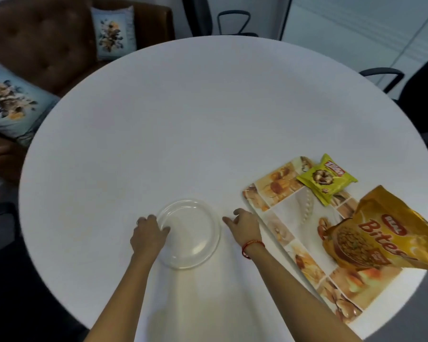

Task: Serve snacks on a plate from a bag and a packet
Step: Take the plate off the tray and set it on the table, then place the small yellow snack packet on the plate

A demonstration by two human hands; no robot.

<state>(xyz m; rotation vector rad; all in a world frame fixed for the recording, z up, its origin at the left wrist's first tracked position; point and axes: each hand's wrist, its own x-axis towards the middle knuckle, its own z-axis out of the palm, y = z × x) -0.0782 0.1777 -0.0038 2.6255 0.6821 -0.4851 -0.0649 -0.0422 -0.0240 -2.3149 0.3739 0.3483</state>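
A clear glass plate [198, 245] lies on the white round table [183, 119], near its front edge. My left hand [148, 234] rests at the plate's left rim, thumb over the rim, fingers curled around the edge. My right hand [245, 225] hovers just right of the plate, fingers loosely spread, holding nothing. A large golden snack bag [386, 235] printed "Bites" stands tilted on a patterned mat at the right. A small green packet [328, 178] lies flat behind it on the same mat.
The food-print placemat [289, 218] covers the table's right front part. A brown sofa [35, 40] with floral cushions [114, 30] stands beyond the table at the left. Black office chairs [232, 23] ring the far and right sides.
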